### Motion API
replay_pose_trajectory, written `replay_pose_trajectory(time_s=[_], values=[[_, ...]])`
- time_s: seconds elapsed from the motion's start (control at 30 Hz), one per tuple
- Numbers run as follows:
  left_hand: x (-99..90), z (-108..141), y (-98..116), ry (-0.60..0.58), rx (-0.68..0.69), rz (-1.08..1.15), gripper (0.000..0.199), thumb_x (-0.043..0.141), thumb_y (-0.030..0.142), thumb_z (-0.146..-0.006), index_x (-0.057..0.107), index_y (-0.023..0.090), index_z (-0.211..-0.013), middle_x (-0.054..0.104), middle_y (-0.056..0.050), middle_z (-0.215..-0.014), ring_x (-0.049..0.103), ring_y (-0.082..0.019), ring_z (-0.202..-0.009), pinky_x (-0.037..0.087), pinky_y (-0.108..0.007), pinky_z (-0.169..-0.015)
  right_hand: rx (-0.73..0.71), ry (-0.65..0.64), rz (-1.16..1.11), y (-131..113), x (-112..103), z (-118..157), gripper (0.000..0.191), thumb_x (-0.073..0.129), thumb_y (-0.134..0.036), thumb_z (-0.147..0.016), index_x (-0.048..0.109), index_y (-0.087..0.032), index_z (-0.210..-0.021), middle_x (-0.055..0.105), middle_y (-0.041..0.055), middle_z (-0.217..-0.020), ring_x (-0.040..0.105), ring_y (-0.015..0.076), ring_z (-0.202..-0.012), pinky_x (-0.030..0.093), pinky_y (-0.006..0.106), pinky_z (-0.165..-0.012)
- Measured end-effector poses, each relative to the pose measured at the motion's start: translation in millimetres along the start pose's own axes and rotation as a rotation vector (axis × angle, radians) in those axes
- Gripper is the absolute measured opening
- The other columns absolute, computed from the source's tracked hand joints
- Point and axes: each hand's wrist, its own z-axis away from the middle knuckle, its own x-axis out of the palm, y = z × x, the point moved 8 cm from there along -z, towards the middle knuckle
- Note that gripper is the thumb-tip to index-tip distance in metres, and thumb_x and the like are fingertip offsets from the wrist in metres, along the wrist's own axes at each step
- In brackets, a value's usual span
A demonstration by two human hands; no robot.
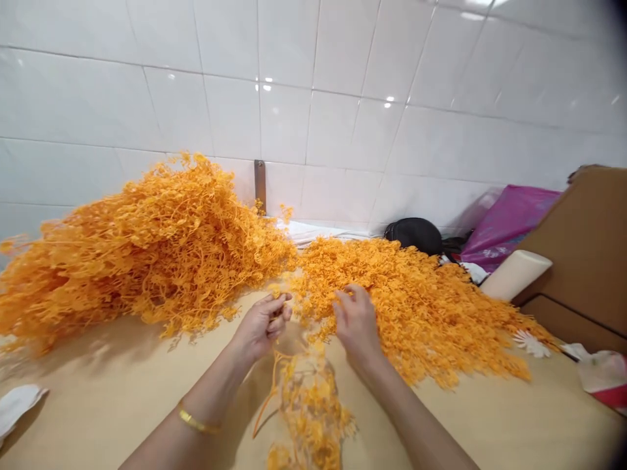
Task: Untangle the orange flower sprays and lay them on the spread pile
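My left hand [267, 324] is closed in a pinch, with a small orange flower sprig [275, 289] showing at its fingertips. My right hand [357, 324] has its fingers apart and slightly curved, at the near left edge of a flat heap of fine orange flowers [431, 313]. Whether those fingers touch the heap I cannot tell. Below and between both hands lies a loose bunch of orange sprigs [313, 418], with a bare stem sticking out on its left. A taller mound of orange branching flowers [176, 248] rises on the left.
Behind the pale table [122, 405] stands a white tiled wall [284, 124]. A black pouch [414, 235], a purple bag [509, 222], a cream roll [516, 274] and a cardboard box [582, 241] sit at right. White paper [19, 408] lies at left.
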Motion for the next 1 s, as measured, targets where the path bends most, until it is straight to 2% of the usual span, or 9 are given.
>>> replay_pose_trajectory(time_s=[0.13, 0.2, 0.27, 0.43, 0.57, 0.67, 0.87, 0.97, 1.0], values=[[-15.4, 19, 5, 0.032, 0.0, -0.05, 0.018, 0.06, 0.026, -0.068, 0.051, 0.012, -0.074, 0.052, 0.002, -0.051, 0.02, 0.003, -0.029, 0.012, -0.012, -0.032, -0.294, -0.301, 0.162, -43, 40, 18, 0.04, 0.033, -0.042, -0.084, 0.043, -0.029, -0.12, 0.035, 0.0061, -0.132, 0.025, 0.0279, -0.12, 0.014, 0.048, -0.098], [-29.2, 25, 0, 0.122, -0.008, -0.053, 0.023, 0.065, 0.028, -0.063, 0.054, 0.011, -0.072, 0.052, 0.002, -0.055, 0.022, 0.003, -0.031, 0.014, -0.012, -0.033, -0.343, -0.386, 0.194, -46, 56, 18, 0.042, 0.027, -0.046, -0.085, 0.04, -0.03, -0.122, 0.03, 0.0047, -0.135, 0.016, 0.0285, -0.125, 0.006, 0.052, -0.098], [-36.9, 26, -5, 0.175, 0.002, -0.053, 0.027, 0.069, 0.03, -0.058, 0.056, 0.01, -0.071, 0.052, 0.002, -0.058, 0.022, 0.004, -0.032, 0.014, -0.012, -0.032, -0.306, -0.425, 0.232, -35, 66, 9, 0.044, 0.023, -0.046, -0.086, 0.039, -0.03, -0.122, 0.027, 0.0051, -0.137, 0.009, 0.0288, -0.127, 0.002, 0.055, -0.097], [-32.3, 16, -9, 0.199, 0.01, -0.026, 0.033, 0.074, 0.031, -0.049, 0.057, 0.009, -0.067, 0.05, 0.004, -0.055, 0.021, 0.004, -0.032, 0.013, -0.012, -0.032, -0.154, -0.428, 0.325, 6, 73, -22, 0.043, 0.022, -0.043, -0.086, 0.037, -0.031, -0.125, 0.024, 0.0055, -0.139, 0.004, 0.03, -0.128, -0.002, 0.058, -0.095], [-28.0, 7, -13, 0.205, 0.016, -0.025, 0.038, 0.073, 0.034, -0.047, 0.058, 0.01, -0.073, 0.048, 0.005, -0.051, 0.02, 0.003, -0.031, 0.012, -0.013, -0.032, -0.124, -0.402, 0.379, 27, 70, -38, 0.042, 0.022, -0.043, -0.086, 0.041, -0.03, -0.122, 0.027, 0.0053, -0.138, 0.006, 0.0296, -0.128, -0.006, 0.057, -0.094], [-32.4, 3, -22, 0.227, 0.021, -0.044, 0.038, 0.072, 0.033, -0.049, 0.057, 0.01, -0.076, 0.048, 0.005, -0.05, 0.021, 0.002, -0.03, 0.012, -0.013, -0.033, -0.107, -0.381, 0.409, 40, 66, -45, 0.042, 0.022, -0.042, -0.086, 0.044, -0.029, -0.12, 0.028, 0.0051, -0.137, 0.006, 0.0277, -0.128, -0.007, 0.055, -0.095], [-39.3, 1, -23, 0.257, 0.112, -0.126, 0.031, 0.068, 0.034, -0.053, 0.044, 0.016, -0.058, 0.047, 0.005, -0.044, 0.019, 0.001, -0.028, 0.008, -0.014, -0.031, -0.098, -0.381, 0.467, 50, 67, -52, 0.04, 0.025, -0.04, -0.086, 0.047, -0.03, -0.118, 0.03, 0.0052, -0.136, 0.009, 0.028, -0.127, -0.004, 0.054, -0.095], [-35.4, 5, -19, 0.276, 0.137, -0.195, 0.025, 0.066, 0.03, -0.054, 0.045, 0.016, -0.057, 0.046, 0.005, -0.042, 0.023, 0.0, -0.028, 0.01, -0.014, -0.031, -0.094, -0.394, 0.528, 47, 73, -48, 0.036, 0.032, -0.04, -0.084, 0.052, -0.031, -0.113, 0.033, 0.0073, -0.134, 0.015, 0.0329, -0.125, 0.002, 0.057, -0.093], [-33.4, 6, -19, 0.274, 0.13, -0.219, 0.022, 0.065, 0.027, -0.055, 0.047, 0.015, -0.057, 0.047, 0.004, -0.042, 0.024, -0.001, -0.028, 0.01, -0.014, -0.032, -0.104, -0.356, 0.546, 43, 73, -47, 0.035, 0.034, -0.039, -0.083, 0.053, -0.031, -0.111, 0.034, 0.0082, -0.133, 0.017, 0.0339, -0.124, 0.003, 0.057, -0.092]])
